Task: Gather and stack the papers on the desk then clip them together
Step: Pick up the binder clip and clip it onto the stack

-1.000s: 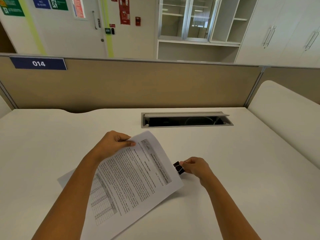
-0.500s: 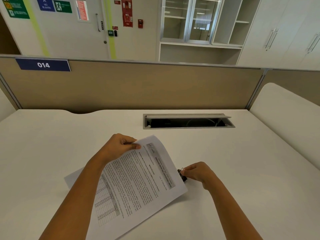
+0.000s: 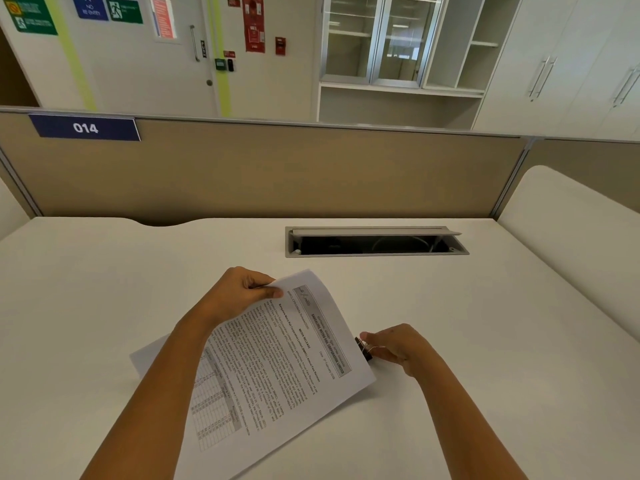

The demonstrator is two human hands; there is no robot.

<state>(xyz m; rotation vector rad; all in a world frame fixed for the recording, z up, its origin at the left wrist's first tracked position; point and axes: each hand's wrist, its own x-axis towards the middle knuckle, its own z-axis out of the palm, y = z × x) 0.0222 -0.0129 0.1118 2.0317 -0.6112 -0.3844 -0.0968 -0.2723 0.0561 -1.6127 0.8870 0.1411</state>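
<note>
your left hand [image 3: 239, 292] pinches the far corner of the printed papers [image 3: 277, 368] near the worktop's [image 3: 485, 341] front edge; your right hand [image 3: 398, 346] squeezes one black binder clip [image 3: 363, 348] at their right edge.

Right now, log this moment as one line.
stage: clipping | left hand: pinching papers | right hand: pressing binder clip at stack edge | desk

Both forearms are bare to the frame's lower edge. The left hand [image 3: 239, 292] and right hand [image 3: 398, 348] are ungloved.
</note>
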